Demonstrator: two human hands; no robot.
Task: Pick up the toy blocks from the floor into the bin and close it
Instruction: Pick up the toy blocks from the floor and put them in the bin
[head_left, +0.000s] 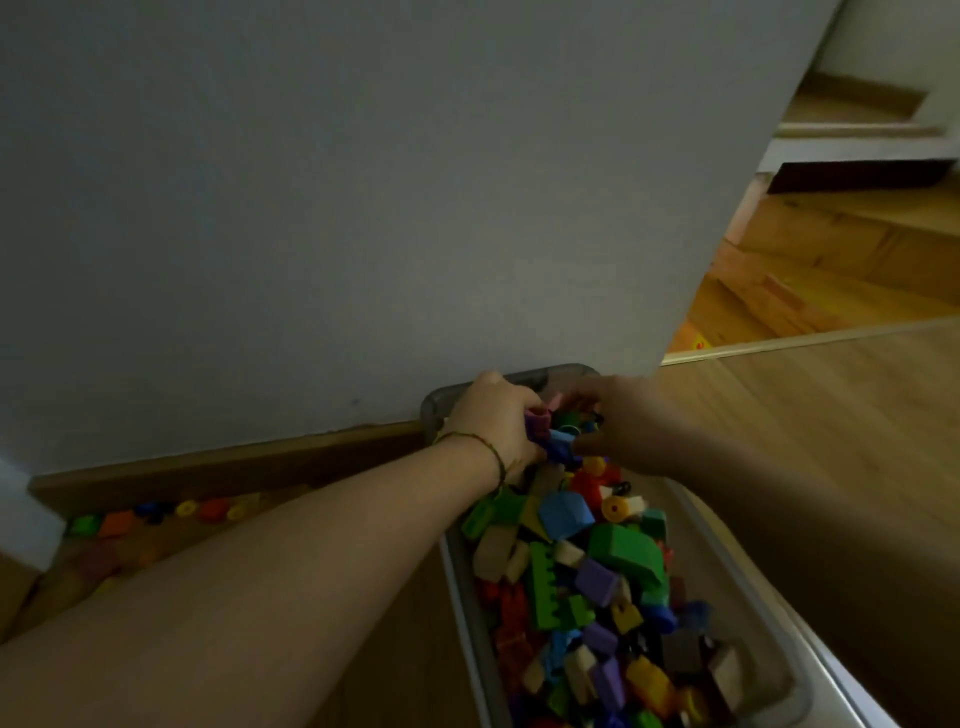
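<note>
A clear plastic bin (457, 566) stands on the wooden floor against the wall, heaped with several coloured toy blocks (597, 577). Both my hands are over its far end. My left hand (493, 421), with a thread bracelet at the wrist, curls its fingers round purple and blue blocks (543, 428). My right hand (623, 426) is blurred, and its fingers meet the same clump of blocks from the right. A row of loose blocks (156, 512) lies on the floor along the skirting board at the left.
A grey wall (363, 208) rises right behind the bin. A white strip (841, 680), perhaps the lid, lies beside the bin's right side. At the right the wooden floor (831, 415) runs on through a doorway into another room.
</note>
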